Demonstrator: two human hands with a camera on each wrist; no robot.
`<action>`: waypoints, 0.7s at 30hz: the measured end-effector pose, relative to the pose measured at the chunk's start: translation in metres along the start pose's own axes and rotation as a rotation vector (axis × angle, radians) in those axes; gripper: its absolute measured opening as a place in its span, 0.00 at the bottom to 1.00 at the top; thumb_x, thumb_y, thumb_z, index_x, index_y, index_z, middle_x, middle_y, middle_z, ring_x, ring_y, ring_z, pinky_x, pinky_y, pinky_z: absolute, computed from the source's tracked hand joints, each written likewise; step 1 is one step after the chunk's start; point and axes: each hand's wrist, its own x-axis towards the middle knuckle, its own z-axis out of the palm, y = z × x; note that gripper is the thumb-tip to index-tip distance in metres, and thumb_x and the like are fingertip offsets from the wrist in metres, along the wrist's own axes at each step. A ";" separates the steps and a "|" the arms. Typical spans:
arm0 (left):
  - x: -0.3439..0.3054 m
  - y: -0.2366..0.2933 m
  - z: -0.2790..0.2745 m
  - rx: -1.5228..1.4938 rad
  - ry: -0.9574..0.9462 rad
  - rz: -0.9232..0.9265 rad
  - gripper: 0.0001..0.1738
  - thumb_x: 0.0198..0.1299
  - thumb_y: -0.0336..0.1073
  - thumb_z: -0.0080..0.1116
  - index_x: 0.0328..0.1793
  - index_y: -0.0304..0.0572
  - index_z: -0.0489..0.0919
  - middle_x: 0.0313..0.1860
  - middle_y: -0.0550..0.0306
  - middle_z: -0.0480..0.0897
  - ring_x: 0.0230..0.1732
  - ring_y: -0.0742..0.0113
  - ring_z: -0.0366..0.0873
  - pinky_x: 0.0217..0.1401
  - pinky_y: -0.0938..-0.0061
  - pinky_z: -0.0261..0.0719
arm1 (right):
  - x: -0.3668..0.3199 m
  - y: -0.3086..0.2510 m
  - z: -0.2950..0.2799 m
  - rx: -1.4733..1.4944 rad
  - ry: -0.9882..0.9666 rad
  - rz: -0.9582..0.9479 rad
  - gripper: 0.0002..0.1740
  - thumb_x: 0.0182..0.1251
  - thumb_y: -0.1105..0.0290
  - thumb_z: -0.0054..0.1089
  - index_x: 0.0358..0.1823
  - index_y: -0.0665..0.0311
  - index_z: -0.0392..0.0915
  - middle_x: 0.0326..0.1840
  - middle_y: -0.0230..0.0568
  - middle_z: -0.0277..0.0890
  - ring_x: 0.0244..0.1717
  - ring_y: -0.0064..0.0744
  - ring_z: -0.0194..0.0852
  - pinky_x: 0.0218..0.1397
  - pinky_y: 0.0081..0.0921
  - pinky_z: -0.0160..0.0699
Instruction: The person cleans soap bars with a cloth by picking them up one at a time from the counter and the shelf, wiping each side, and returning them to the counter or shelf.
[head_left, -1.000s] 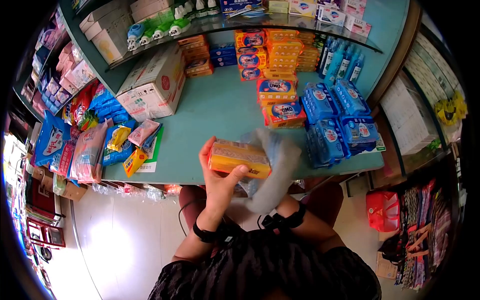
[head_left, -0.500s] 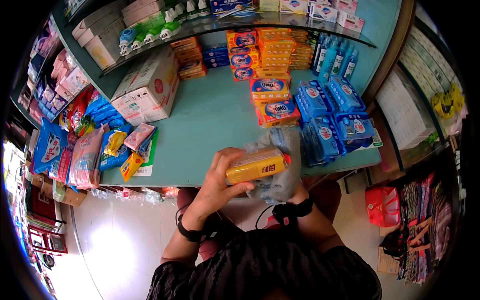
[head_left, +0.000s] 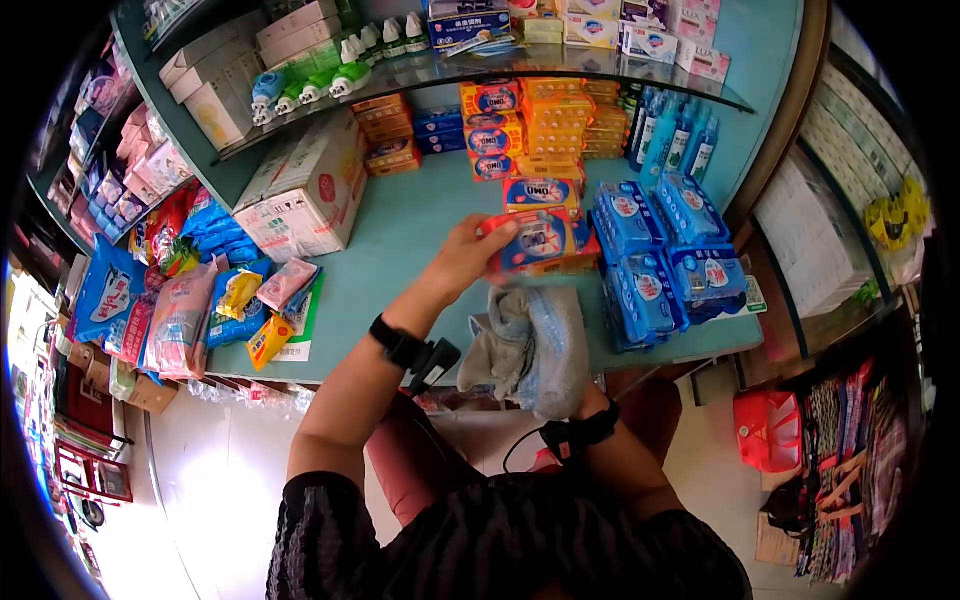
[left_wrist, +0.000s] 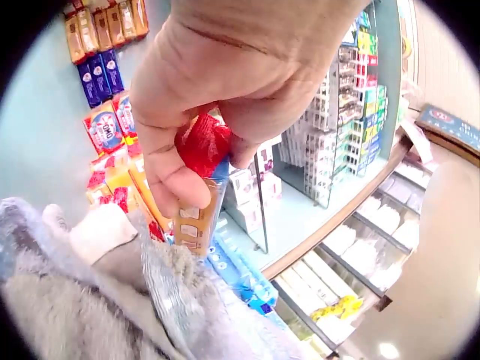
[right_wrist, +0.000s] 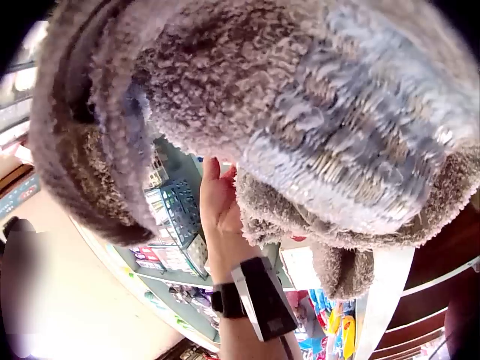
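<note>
In the head view my left hand (head_left: 465, 258) grips an orange OMO soap pack (head_left: 545, 243) by its left end, close over the front of the OMO stack. Thumb and fingers pinch the pack's red wrapped end (left_wrist: 204, 146) in the left wrist view. A thick grey fleecy cloth (head_left: 545, 345) with a bluish patterned face hangs in folds from my right hand (head_left: 592, 400), over the counter's front edge. The cloth covers most of that hand, so its fingers are hidden. Just behind the held pack lies another OMO pack (head_left: 541, 193).
Blue packs (head_left: 640, 290) stand right of the soap. More OMO packs (head_left: 493, 135) are stacked at the back under a glass shelf (head_left: 500, 68). On the left of the counter (head_left: 410, 225) are a cardboard box (head_left: 305, 190) and bagged goods (head_left: 180, 315).
My left hand has carried the soap pack forward, away from the cloth, to the OMO stack, turning its label up. The cloth, earlier against the pack, now hangs apart from it.
</note>
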 end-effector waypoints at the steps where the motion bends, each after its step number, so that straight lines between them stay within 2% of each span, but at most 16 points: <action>1: 0.012 0.000 0.003 -0.032 -0.003 -0.032 0.31 0.61 0.54 0.53 0.57 0.32 0.66 0.36 0.56 0.79 0.31 0.71 0.78 0.29 0.80 0.79 | 0.003 0.000 -0.006 0.064 -0.001 0.082 0.23 0.72 0.56 0.39 0.60 0.63 0.63 0.53 0.39 0.69 0.50 0.33 0.71 0.55 0.28 0.72; 2: 0.023 -0.001 0.007 -0.066 -0.008 -0.068 0.31 0.61 0.53 0.53 0.57 0.32 0.66 0.35 0.55 0.79 0.32 0.71 0.79 0.28 0.79 0.79 | 0.004 0.000 -0.012 0.129 0.002 0.166 0.23 0.72 0.55 0.38 0.59 0.63 0.63 0.51 0.39 0.70 0.48 0.34 0.73 0.53 0.28 0.74; 6: 0.053 -0.011 0.017 -0.119 -0.133 -0.133 0.33 0.60 0.54 0.55 0.57 0.32 0.65 0.33 0.53 0.79 0.29 0.69 0.79 0.25 0.76 0.79 | 0.008 -0.004 -0.022 0.178 -0.036 0.205 0.23 0.71 0.56 0.40 0.58 0.64 0.65 0.48 0.40 0.72 0.44 0.36 0.75 0.49 0.29 0.77; 9: 0.049 0.000 0.024 0.296 0.046 -0.054 0.35 0.58 0.56 0.56 0.57 0.32 0.63 0.30 0.51 0.78 0.23 0.67 0.78 0.21 0.73 0.78 | 0.005 -0.003 -0.016 0.113 -0.023 0.141 0.23 0.70 0.57 0.42 0.58 0.65 0.65 0.50 0.41 0.72 0.46 0.35 0.74 0.51 0.28 0.76; 12: 0.047 0.000 0.021 0.544 0.099 -0.062 0.37 0.57 0.58 0.57 0.56 0.31 0.63 0.26 0.49 0.78 0.19 0.65 0.77 0.19 0.73 0.77 | 0.004 -0.003 -0.020 -0.017 -0.065 0.158 0.22 0.70 0.59 0.43 0.58 0.66 0.65 0.50 0.40 0.71 0.47 0.32 0.73 0.51 0.27 0.76; 13: 0.048 -0.002 0.019 0.512 0.102 -0.061 0.36 0.56 0.58 0.57 0.56 0.32 0.63 0.25 0.49 0.78 0.19 0.65 0.77 0.19 0.73 0.77 | 0.004 -0.005 -0.017 -0.027 -0.071 0.181 0.21 0.70 0.60 0.43 0.58 0.66 0.65 0.50 0.40 0.71 0.47 0.31 0.73 0.51 0.27 0.75; 15: 0.051 -0.009 0.012 0.448 0.106 -0.055 0.36 0.56 0.58 0.58 0.56 0.34 0.63 0.24 0.49 0.77 0.18 0.65 0.76 0.19 0.72 0.77 | 0.002 -0.007 0.006 -0.332 -0.057 0.053 0.19 0.70 0.65 0.43 0.57 0.67 0.65 0.51 0.38 0.70 0.48 0.28 0.71 0.52 0.25 0.73; 18: 0.063 -0.012 -0.014 0.329 0.137 -0.095 0.36 0.54 0.56 0.59 0.57 0.35 0.64 0.32 0.46 0.80 0.21 0.64 0.78 0.22 0.71 0.78 | 0.012 -0.002 0.009 -0.549 -0.033 -0.068 0.17 0.69 0.68 0.44 0.56 0.67 0.66 0.49 0.38 0.70 0.49 0.28 0.69 0.53 0.23 0.71; 19: 0.071 -0.018 -0.028 0.341 0.175 -0.067 0.35 0.54 0.55 0.59 0.57 0.36 0.64 0.33 0.46 0.80 0.21 0.64 0.78 0.23 0.71 0.78 | 0.015 -0.006 0.014 -0.810 -0.134 -0.132 0.15 0.69 0.70 0.43 0.55 0.67 0.67 0.48 0.38 0.69 0.50 0.28 0.67 0.55 0.20 0.68; 21: 0.092 -0.037 -0.067 0.372 0.255 -0.012 0.33 0.54 0.52 0.59 0.58 0.36 0.65 0.34 0.45 0.80 0.22 0.64 0.78 0.25 0.71 0.78 | 0.024 0.008 -0.004 -1.118 -0.077 -0.408 0.12 0.70 0.68 0.42 0.49 0.65 0.68 0.42 0.38 0.70 0.43 0.28 0.70 0.48 0.22 0.72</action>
